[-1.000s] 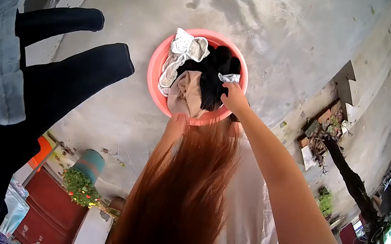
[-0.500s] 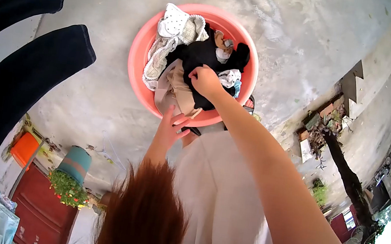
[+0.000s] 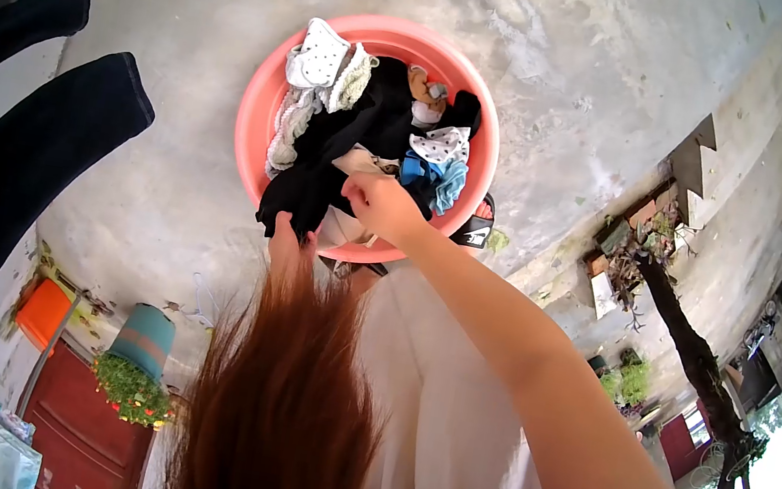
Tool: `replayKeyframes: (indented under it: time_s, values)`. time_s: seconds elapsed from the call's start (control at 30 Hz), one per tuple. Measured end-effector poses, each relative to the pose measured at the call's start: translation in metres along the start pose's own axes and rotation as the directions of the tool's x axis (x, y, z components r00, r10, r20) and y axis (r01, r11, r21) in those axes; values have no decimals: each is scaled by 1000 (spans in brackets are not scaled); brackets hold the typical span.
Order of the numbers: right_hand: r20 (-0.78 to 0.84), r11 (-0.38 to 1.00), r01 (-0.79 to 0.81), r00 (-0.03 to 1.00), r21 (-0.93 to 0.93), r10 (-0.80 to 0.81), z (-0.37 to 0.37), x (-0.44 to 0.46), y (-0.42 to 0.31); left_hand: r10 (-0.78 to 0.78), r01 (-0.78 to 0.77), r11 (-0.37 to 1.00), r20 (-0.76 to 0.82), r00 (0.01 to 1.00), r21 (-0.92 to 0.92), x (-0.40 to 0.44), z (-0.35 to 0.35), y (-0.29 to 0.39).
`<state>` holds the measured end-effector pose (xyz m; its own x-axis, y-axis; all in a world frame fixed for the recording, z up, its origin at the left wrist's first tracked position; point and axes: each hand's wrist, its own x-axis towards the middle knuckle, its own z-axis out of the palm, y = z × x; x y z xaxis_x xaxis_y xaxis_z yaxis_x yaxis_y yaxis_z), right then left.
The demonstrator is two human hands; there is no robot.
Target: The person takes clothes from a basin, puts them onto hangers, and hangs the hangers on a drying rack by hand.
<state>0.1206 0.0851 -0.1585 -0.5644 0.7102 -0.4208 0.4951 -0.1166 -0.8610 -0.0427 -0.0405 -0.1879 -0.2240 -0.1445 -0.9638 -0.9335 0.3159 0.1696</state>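
A pink basin (image 3: 257, 128) full of clothes sits on the concrete floor. At its near left rim, my left hand (image 3: 289, 237) is closed on a black garment (image 3: 324, 149), partly covered by hair. My right hand (image 3: 379, 204) is closed over the middle of the basin, at the beige cloth (image 3: 360, 161); what its fingers pinch is hidden. White dotted cloth (image 3: 318, 57) and lacy cloth lie at the left inside. To the right are a blue cloth (image 3: 447, 184), another dotted cloth (image 3: 441, 144) and a brown piece (image 3: 425, 90).
Dark trousers (image 3: 44, 127) hang at the left. A teal flower pot (image 3: 142, 339) and an orange container (image 3: 43, 312) stand at lower left. At right are a tree trunk (image 3: 690, 340) and a pile of bricks and leaves (image 3: 628, 250). A shod foot (image 3: 478, 225) shows beside the basin.
My left hand has gone from open to closed on the black garment, which is now drawn toward the near left rim. More of the blue cloth shows. My right hand has moved slightly nearer.
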Motion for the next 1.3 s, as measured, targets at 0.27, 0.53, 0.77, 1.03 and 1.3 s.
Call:
replayKeyframes:
  time_s: [0.27, 0.53, 0.77, 1.03, 1.3]
  values:
    - [-153, 904, -144, 984, -402, 88, -39, 107, 96, 127, -124, 991, 73, 989, -47, 22, 7, -17]
    - [59, 751, -247, 933, -613, 355, -23, 78, 62, -16, 24, 997, 112, 994, -68, 8, 0, -10]
    - [-230, 984, -147, 965, -96, 121, -33, -1, -2, -59, 68, 997, 224, 973, -33, -78, -15, -8]
    - [-330, 962, -226, 906, 154, 265, -69, -55, -108, -86, 79, 996, 308, 947, 36, -149, -22, -17]
    - [-299, 943, -108, 932, 316, 207, -80, -51, -159, -70, 39, 995, 371, 926, 90, -206, -36, -26]
